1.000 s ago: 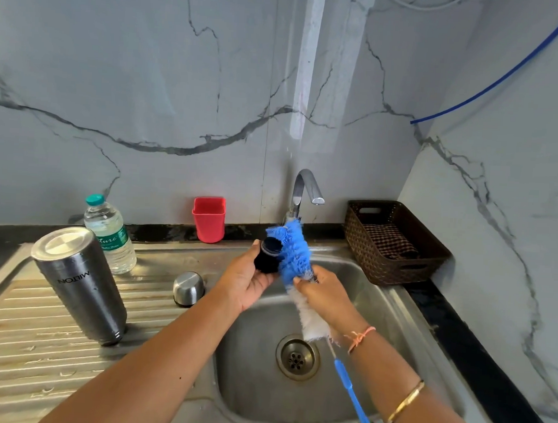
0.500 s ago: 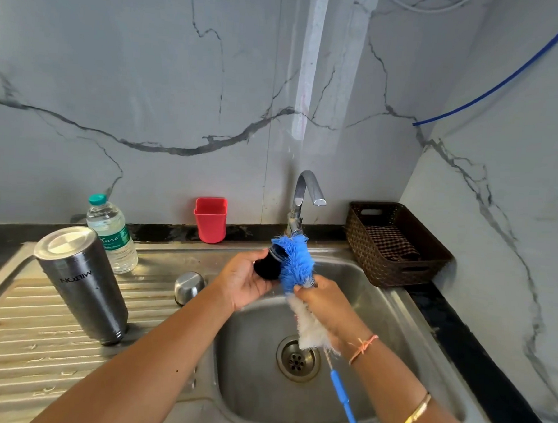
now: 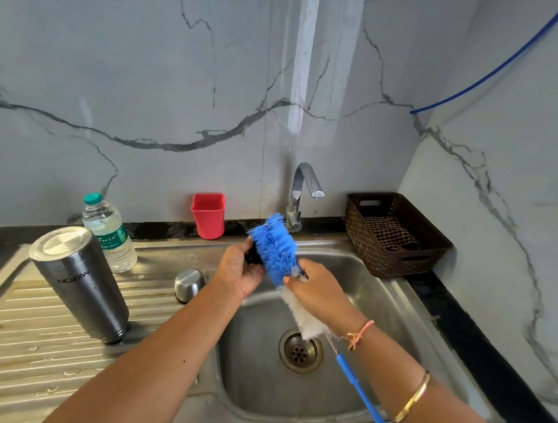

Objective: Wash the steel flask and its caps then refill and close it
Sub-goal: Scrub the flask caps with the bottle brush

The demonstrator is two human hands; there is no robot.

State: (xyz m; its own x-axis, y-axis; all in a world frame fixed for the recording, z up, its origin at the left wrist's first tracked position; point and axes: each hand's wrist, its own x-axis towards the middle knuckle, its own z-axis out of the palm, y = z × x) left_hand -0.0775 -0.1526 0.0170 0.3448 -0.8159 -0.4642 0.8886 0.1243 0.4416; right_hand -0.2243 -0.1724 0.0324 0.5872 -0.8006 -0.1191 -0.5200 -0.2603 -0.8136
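Over the stainless-steel sink basin (image 3: 404, 318), the left hand (image 3: 237, 272) curls its grip round a small black round cap (image 3: 253, 258), which is mostly hidden by fingers and bristles. The right hand (image 3: 320, 294) has its grip closed round the head of a long blue-and-white bristled bottle brush (image 3: 274, 246), whose blue tuft lies against the cap. The tall cylindrical steel flask (image 3: 78, 285) stands upside down on the ribbed steel drainboard (image 3: 21, 359), left of the basin. A small domed steel cap (image 3: 189, 284) sits near it, and a clear plastic water bottle (image 3: 110, 234) stands behind.
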